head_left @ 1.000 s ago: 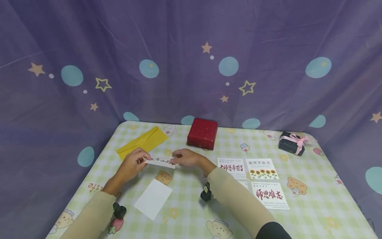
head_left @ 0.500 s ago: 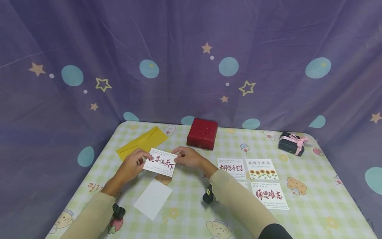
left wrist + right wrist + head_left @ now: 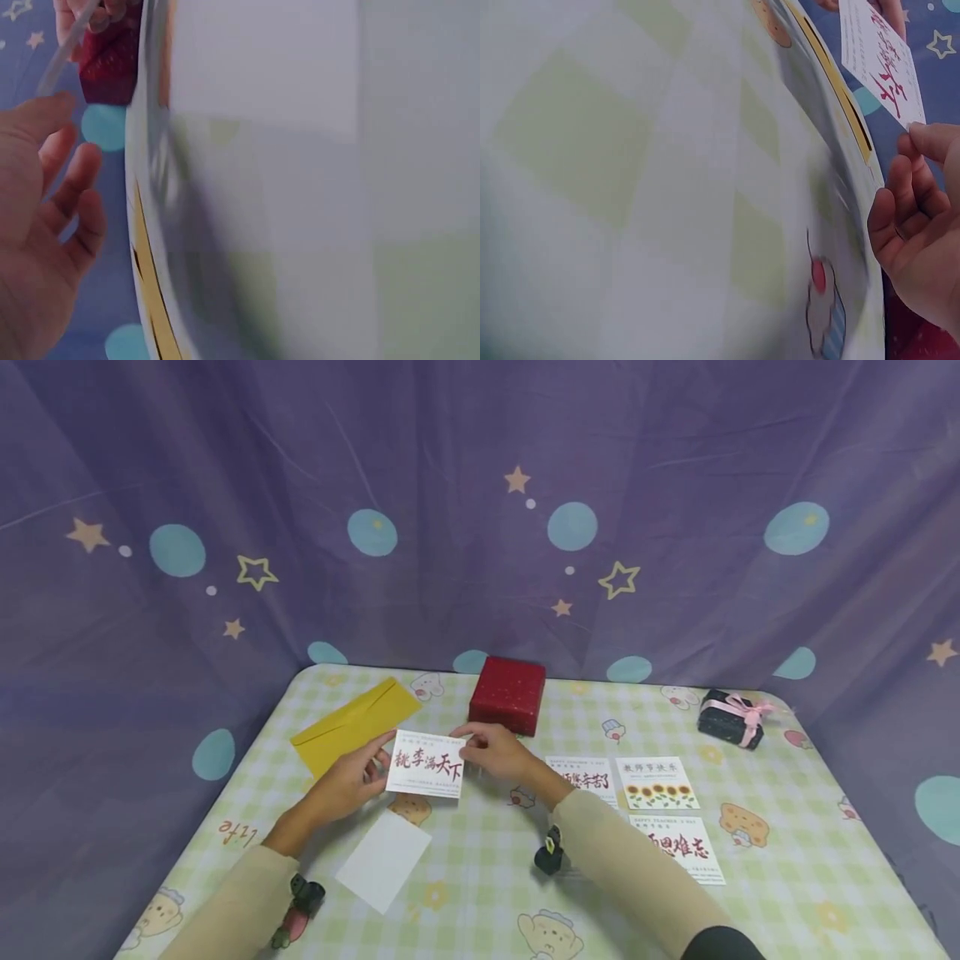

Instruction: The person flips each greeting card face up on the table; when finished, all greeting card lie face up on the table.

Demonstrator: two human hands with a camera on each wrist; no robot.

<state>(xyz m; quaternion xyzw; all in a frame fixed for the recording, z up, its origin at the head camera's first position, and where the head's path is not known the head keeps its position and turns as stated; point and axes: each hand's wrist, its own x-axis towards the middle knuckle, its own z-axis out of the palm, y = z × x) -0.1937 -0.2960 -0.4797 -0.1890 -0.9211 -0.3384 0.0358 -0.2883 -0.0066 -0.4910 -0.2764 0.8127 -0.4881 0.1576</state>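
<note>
A white greeting card (image 3: 429, 763) with red Chinese lettering is held up over the table, its printed face visible in the head view. My left hand (image 3: 348, 787) holds it by the left edge, and my right hand (image 3: 497, 752) pinches the right edge. In the right wrist view the right thumb and a finger meet at a corner of the card (image 3: 881, 56); the other fingers curl loosely. Seen almost edge-on in the left wrist view, the card (image 3: 71, 45) meets the left hand's fingertips. Below it, a blank white card (image 3: 384, 862) lies on the checked tablecloth.
A yellow envelope (image 3: 360, 718) lies behind the left hand. The red box (image 3: 508, 693) stands at the back, and a dark box with a pink ribbon (image 3: 731, 720) at back right. Several printed cards, including a sunflower card (image 3: 658, 782), lie right, partly covered by the right arm.
The lettered card has tilted from nearly edge-on to face-on and shifted slightly right. Both hands have moved right with it. The blank card and boxes stay put.
</note>
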